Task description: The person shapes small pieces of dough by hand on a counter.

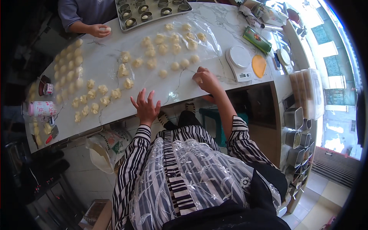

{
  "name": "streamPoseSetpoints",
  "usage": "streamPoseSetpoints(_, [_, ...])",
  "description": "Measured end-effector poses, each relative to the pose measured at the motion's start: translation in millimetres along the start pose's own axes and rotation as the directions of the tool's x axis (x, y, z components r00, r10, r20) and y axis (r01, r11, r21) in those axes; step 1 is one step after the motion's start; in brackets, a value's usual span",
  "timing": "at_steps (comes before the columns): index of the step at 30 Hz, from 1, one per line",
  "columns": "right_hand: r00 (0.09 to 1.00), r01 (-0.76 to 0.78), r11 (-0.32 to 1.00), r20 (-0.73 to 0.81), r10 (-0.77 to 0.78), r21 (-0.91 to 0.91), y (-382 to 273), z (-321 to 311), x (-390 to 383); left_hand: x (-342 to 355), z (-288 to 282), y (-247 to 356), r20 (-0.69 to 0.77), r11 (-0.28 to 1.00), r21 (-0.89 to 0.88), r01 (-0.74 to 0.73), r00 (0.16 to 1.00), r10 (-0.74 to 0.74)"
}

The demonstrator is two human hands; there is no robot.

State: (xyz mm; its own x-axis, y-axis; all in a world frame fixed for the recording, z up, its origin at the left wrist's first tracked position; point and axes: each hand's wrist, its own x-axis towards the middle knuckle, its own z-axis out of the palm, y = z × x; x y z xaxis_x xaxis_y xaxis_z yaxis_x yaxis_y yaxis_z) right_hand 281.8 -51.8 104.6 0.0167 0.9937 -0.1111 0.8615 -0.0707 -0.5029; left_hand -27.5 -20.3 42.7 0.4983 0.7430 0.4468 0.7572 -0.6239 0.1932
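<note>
My left hand (147, 108) hovers at the table's near edge with its fingers spread and nothing in it. On the marble tabletop my right hand (206, 81) is closed, its fingers cupped over a ball of dough that shows only as a pale bit. Just beyond it lie several smooth dough balls (184, 63) in a row. Rough dough pieces (163, 48) lie farther back, some under clear plastic film (209, 36). More rough pieces (104, 101) are spread left of my left hand, and rows of smooth balls (70, 63) sit at the far left.
Across the table a person's hand (100, 30) holds a small dough ball beside a baking tray (122, 20) of ring moulds. To the right are a white kitchen scale (240, 61), an orange scraper (259, 66) and a green box (257, 40). A pink can (42, 109) stands at left.
</note>
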Motion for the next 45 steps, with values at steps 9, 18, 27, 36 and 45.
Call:
streamPoseSetpoints(9, [0.902,-0.384,0.923,-0.224,0.37,-0.021,-18.9,13.9,-6.2,0.1,0.4,-3.5,0.03,1.0,-0.002,0.018,0.999,-0.018])
streamPoseSetpoints(18, [0.842,0.109,0.86,-0.507,0.187,0.498,-13.2,46.7,9.8,4.0,-3.8,-1.7,0.014,1.0,0.003,0.012,1.0,-0.012])
streamPoseSetpoints(27, [0.643,0.066,0.892,-0.702,0.305,0.448,-1.0,44.9,27.3,3.2,-0.8,-1.3,0.02,1.0,-0.011,0.01,1.0,-0.009])
streamPoseSetpoints(36, [0.593,0.003,0.887,-0.715,0.37,0.461,10.0,43.8,23.6,3.1,0.0,1.5,0.009,1.0,-0.022,0.007,1.0,-0.007])
streamPoseSetpoints(45, [0.614,0.019,0.901,-0.717,0.331,0.432,8.6,47.5,11.3,1.8,-2.8,-3.2,0.011,1.0,-0.013,0.008,1.0,-0.008])
